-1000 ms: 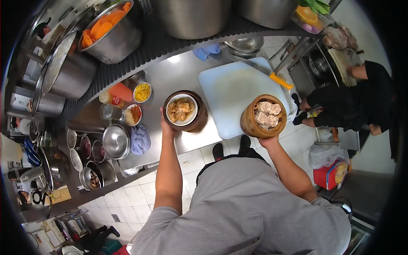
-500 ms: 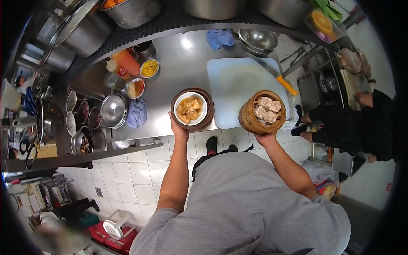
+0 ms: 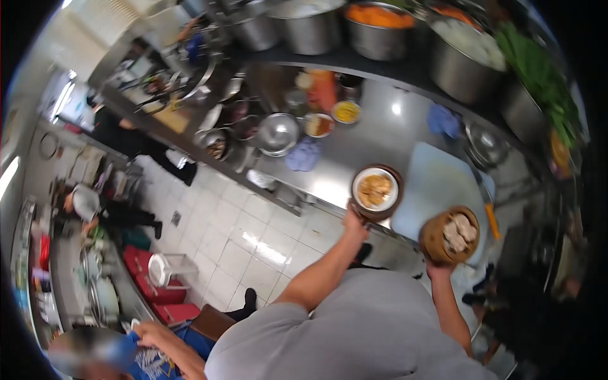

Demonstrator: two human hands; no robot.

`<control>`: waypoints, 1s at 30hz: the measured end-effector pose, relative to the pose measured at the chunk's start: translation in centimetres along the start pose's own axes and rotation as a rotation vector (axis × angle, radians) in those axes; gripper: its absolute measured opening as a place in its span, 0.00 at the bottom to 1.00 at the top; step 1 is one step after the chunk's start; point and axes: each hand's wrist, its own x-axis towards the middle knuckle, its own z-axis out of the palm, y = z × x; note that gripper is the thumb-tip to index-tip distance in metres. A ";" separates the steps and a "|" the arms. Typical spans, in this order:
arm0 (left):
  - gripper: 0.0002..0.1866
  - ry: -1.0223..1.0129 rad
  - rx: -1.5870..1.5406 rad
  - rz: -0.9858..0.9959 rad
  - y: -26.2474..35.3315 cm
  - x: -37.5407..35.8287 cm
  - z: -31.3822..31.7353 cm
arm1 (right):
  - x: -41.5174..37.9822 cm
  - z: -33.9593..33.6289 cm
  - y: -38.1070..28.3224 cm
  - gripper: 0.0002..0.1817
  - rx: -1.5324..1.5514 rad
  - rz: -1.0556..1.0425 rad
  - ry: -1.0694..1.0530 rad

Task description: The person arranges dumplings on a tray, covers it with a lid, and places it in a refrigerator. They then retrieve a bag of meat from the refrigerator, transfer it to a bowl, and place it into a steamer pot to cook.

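Note:
My left hand (image 3: pixel 356 223) is closed on the near side of a round dark steamer (image 3: pixel 394 211), in which a white bowl (image 3: pixel 377 189) of brownish-yellow food sits. My right hand (image 3: pixel 438 271) grips a lighter bamboo steamer (image 3: pixel 436 238) from its near side, fingers mostly hidden under it. Several pale dumplings (image 3: pixel 459 233) lie inside this steamer, which tilts a little. Both steamers are upright at the front edge of the steel counter (image 3: pixel 364 142), the bamboo one over the near part of the light blue cutting board (image 3: pixel 430 174).
An orange-handled knife (image 3: pixel 492 221) lies on the board's right side. Blue cloths (image 3: pixel 304 155), metal bowls (image 3: pixel 278 133) and small bowls of toppings (image 3: pixel 346 112) stand on the counter. Large pots (image 3: pixel 380 31) line the shelf above. A person in blue (image 3: pixel 171 354) is at the lower left; others stand farther left.
The camera view has turned left, bringing the floor and people at the left into sight. Both hands still hold the same steamers; the bowl and dumplings remain inside.

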 end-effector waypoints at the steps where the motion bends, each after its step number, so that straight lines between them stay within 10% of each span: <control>1: 0.34 -0.045 0.009 0.015 -0.5 0.9 -0.4 | -0.1 0.1 0.0 0.32 -0.023 0.003 0.049; 30: 0.28 -0.107 -0.104 0.123 -2.3 2.7 -1.2 | 0.5 -0.2 -0.4 0.34 -0.155 -0.044 0.177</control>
